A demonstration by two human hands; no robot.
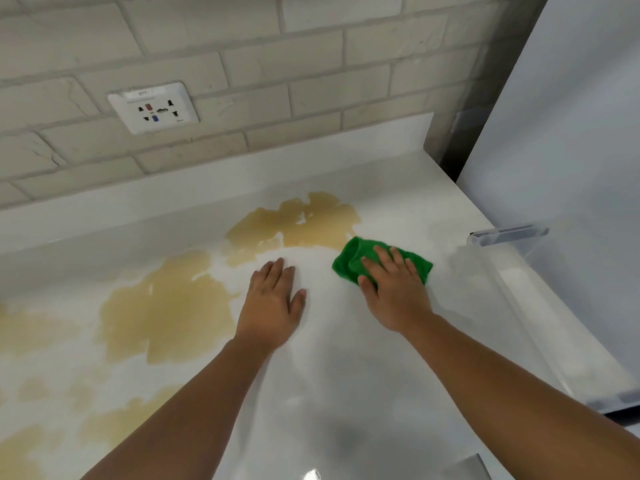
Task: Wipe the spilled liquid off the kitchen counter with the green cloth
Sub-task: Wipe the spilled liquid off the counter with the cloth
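Note:
The green cloth [353,259] lies bunched on the white counter [346,375], just right of a tan puddle of spilled liquid [304,223]. My right hand [394,289] presses flat on top of the cloth, fingers spread over it. Palm down on a bare patch of counter rests my left hand [273,299], holding nothing, between the cloth and a second, larger tan puddle [166,306]. Fainter tan smears [31,445] spread toward the counter's lower left.
A brick-tile wall with a white socket plate [154,107] rises behind the counter. A tall white appliance [571,168] with a clear handle [509,233] stands against the counter's right edge.

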